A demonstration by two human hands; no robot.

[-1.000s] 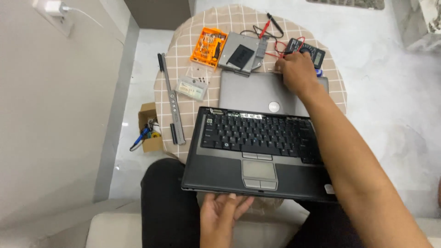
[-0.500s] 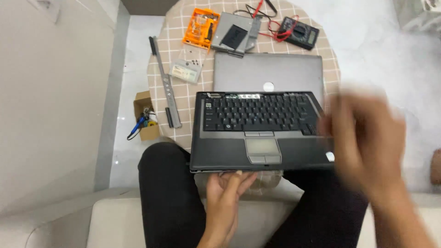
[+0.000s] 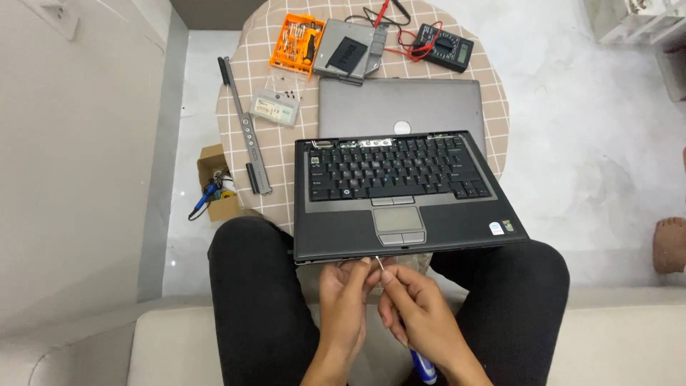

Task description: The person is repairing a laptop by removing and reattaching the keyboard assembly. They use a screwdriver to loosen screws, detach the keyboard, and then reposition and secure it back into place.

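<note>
On the lap — open dark-grey laptop (image 3: 400,193), right hand's (image 3: 421,314) grip clamped on a screwdriver (image 3: 389,282), left hand (image 3: 343,300) loose.

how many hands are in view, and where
2: left hand and right hand, both below the laptop front edge, over the lap; the right holds a screwdriver. None seem hidden.

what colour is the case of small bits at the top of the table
Orange. The bit case lies open on the checked tablecloth, clearest in the head view.
</note>
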